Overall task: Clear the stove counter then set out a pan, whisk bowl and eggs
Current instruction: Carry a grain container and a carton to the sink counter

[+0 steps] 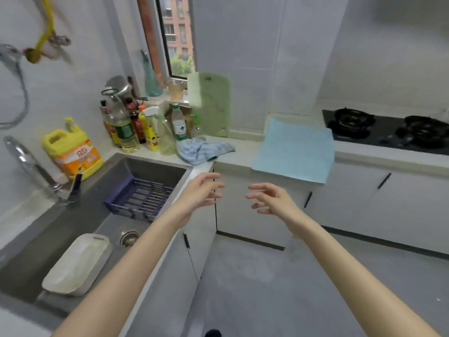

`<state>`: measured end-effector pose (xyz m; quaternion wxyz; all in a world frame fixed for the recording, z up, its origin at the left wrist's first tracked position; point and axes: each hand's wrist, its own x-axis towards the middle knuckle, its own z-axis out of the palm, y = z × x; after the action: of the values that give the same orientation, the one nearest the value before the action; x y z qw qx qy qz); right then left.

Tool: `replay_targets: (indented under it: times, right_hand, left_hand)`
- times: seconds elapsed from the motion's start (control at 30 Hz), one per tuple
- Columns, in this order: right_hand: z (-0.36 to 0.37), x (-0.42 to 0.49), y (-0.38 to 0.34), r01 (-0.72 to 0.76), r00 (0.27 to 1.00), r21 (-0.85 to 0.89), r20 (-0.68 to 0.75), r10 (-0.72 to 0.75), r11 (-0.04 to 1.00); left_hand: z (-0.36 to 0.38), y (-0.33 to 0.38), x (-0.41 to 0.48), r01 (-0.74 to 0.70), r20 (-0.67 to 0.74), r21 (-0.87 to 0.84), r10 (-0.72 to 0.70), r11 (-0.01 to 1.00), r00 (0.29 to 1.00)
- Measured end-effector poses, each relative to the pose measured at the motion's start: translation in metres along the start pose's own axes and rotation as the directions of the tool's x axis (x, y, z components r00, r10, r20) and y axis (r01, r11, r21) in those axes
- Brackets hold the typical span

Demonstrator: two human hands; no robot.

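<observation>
In the sink (73,229) at the left a white cutting board (77,263) lies, probably for washing. Left hand (201,190) and right hand (269,199) hang open and empty before the counter, where a blue cloth (295,150) lies flat beside the gas stove (388,130); pan, whisk bowl and eggs are not visible

counter (239,148) between the rag (202,149) and the blue mat (295,149) lies bare, open to reach from the front. bottles (143,128) and a leaning board (212,104) crowd the corner behind the rag. the mat covers the stretch beside the stove (388,131). in the sink (155,166), a rack (141,199) and a lidded box (77,263) take up most room.
</observation>
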<state>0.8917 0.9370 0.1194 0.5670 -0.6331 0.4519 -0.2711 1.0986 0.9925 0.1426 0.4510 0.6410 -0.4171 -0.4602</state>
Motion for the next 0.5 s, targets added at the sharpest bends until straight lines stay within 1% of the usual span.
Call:
replay_targets:
  times: [0.1, 0.2, 0.27, 0.33, 0.4, 0.5]
  right_hand:
    - [-0.058, 0.018, 0.01, -0.022, 0.993, 0.024, -0.119, 0.025, 0.999]
    - [-0.113, 0.041, 0.02, -0.048, 0.969, 0.062, -0.238, 0.062, 0.997]
    - [-0.154, 0.057, 0.025, -0.069, 0.934, 0.102, -0.343, 0.101, 0.992]
    - [-0.187, 0.067, 0.03, -0.086, 0.902, 0.124, -0.411, 0.13, 0.989]
    - [-0.227, 0.075, 0.037, -0.088, 0.864, 0.145, -0.481, 0.148, 0.986]
    - [-0.279, 0.078, 0.045, -0.092, 0.806, 0.165, -0.567, 0.171, 0.982]
  left_hand:
    - [0.052, 0.02, 0.057, -0.032, 0.131, 0.011, 0.03, 0.999, 0.991]
    - [0.102, 0.04, 0.113, -0.051, 0.216, 0.009, 0.047, 0.999, 0.975]
    - [0.144, 0.06, 0.154, -0.067, 0.3, 0.015, 0.06, 0.998, 0.952]
    - [0.178, 0.077, 0.186, -0.085, 0.368, 0.026, 0.07, 0.996, 0.927]
    - [0.223, 0.097, 0.222, -0.106, 0.455, 0.045, 0.075, 0.993, 0.887]
    - [0.281, 0.12, 0.258, -0.127, 0.547, 0.05, 0.08, 0.991, 0.833]
